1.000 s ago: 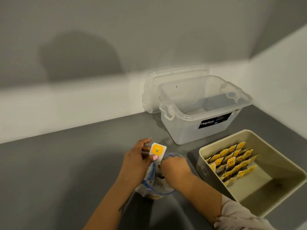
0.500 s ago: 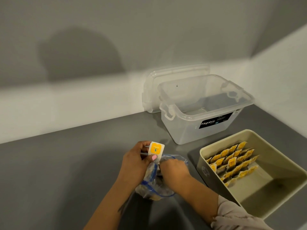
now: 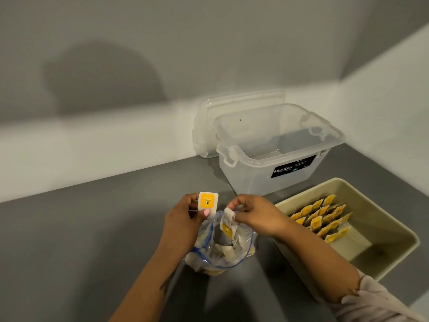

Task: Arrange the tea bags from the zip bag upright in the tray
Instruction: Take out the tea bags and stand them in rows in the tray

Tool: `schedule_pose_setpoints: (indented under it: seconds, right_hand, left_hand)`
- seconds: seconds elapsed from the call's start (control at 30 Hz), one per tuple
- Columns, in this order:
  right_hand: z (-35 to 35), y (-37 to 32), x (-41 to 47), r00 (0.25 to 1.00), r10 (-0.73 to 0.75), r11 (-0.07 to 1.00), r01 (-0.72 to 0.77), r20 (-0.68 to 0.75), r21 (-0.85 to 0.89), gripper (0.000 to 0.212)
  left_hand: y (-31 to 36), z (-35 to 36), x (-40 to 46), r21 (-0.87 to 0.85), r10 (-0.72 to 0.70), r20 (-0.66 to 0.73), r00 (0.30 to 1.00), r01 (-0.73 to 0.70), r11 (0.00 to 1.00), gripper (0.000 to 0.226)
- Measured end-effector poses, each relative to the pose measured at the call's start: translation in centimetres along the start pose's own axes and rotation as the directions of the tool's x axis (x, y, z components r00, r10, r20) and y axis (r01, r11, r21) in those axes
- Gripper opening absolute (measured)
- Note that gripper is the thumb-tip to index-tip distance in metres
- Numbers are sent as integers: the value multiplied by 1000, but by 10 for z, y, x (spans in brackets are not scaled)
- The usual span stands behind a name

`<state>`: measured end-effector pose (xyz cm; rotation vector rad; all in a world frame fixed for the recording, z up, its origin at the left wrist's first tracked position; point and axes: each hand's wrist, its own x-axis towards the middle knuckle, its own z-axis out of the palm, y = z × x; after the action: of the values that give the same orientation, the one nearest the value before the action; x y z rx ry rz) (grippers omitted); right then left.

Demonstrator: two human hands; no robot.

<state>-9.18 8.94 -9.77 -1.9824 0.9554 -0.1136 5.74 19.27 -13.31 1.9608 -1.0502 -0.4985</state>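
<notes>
Mid-task, fetching step: the person is pulling tea bags out of the zip bag point(image 3: 220, 249), which is sitting open on the grey counter point(image 3: 92, 240) just left of the tray point(image 3: 394, 247). Left hand point(image 3: 183, 219) is gripping the bag's rim and, with the thumb, pinning one flat tea bag point(image 3: 208, 202), orange label facing up, just above the bag's mouth. Right hand point(image 3: 257, 214) is pinching a second tea bag point(image 3: 228, 223) by its top edge, fingers curled on it, the bag hanging over the opening with its string trailing down inside; it looks partly out, lower end near the other bags left in there. Tray is beige, and three slanted rows of standing tea bags point(image 3: 321, 217) are filling its far-left part; the near-right part is showing bare floor. So progress looks like somewhere past the start, with more bags waiting in the zip bag. Next move probably calls for lifting the pinched bag fully clear so the string isn't snagging, carrying it right over the tray rim, and setting it on edge against the last row so it is leaning on its neighbours, not lying flat. The left one needs placing too. A clear storage box point(image 3: 276, 154) and its lid point(image 3: 232, 108) behind it are sitting by the wall, not involved.
</notes>
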Motion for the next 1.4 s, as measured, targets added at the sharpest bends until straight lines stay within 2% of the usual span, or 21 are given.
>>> schedule_pose_setpoints:
  seconds: [0.1,0.2,0.3,0.43,0.5,0.63,0.87,1.03,1.13,1.2,1.3,1.4]
  right_hand:
    - [-14,-9,-11,999,-50,985,49,2,164,28]
    - [-23,-12,-17,992,-106,947,120,-62,297,39]
    - [-21,-14,-19,985,-125,892,165,-119,421,40]
    - [-17,-12,-21,986,-59,877,125,-155,465,37]
    - [-15,-10,-22,988,-16,870,90,-156,485,32]
    - [-16,-6,-24,980,44,830,72,-195,552,27]
    - [-20,6,-35,968,85,800,75,-236,596,29]
    - [-27,16,-42,956,93,823,85,-280,561,40]
    - [-34,19,-46,959,105,830,60,-262,554,36]
    - [-42,24,-49,955,120,867,32,-270,498,31]
    - [-59,34,-53,941,68,953,37,-331,300,22]
    - [-81,45,-58,940,-58,998,64,-335,8,28]
  left_hand:
    - [3,2,0,-46,-11,-8,1000,10,999,32]
    - [9,5,0,-146,-31,-2,1000,30,989,31]
    - [16,8,-3,-230,-38,16,999,40,972,45]
    - [28,14,-8,-366,-55,114,992,93,926,57]
    - [30,18,-11,-385,-55,162,985,114,916,51]
    - [33,22,-15,-463,-84,237,968,189,866,26]
    - [44,36,-18,-533,-169,278,945,298,792,22]
    - [58,47,-18,-567,-235,318,919,383,729,36]
    - [66,53,-17,-576,-209,286,935,342,742,23]
    - [71,59,-16,-529,-195,262,945,310,790,19]
    - [78,68,-17,-441,-121,213,970,206,874,19]
    - [91,76,-17,-313,8,143,990,38,949,14]
